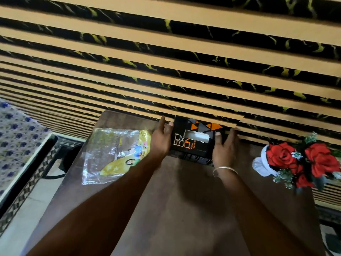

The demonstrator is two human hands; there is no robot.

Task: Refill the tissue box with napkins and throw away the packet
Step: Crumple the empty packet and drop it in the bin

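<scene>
A black tissue box (193, 150) with orange triangles and lettering stands at the far edge of the brown table (184, 200), against the striped wall. White napkins (200, 138) show in its top slot. My left hand (161, 140) presses on the box's left side and my right hand (224, 148) on its right side, so both grip it. The clear and yellow plastic packet (112, 154) lies flat on the table to the left of my left hand, looking empty.
A white vase of red artificial roses (302, 163) stands on the table's right side, close to my right hand. A wall of tan and black slats (166, 61) rises right behind the box. A patterned cloth surface (16, 143) lies at left beyond the table edge.
</scene>
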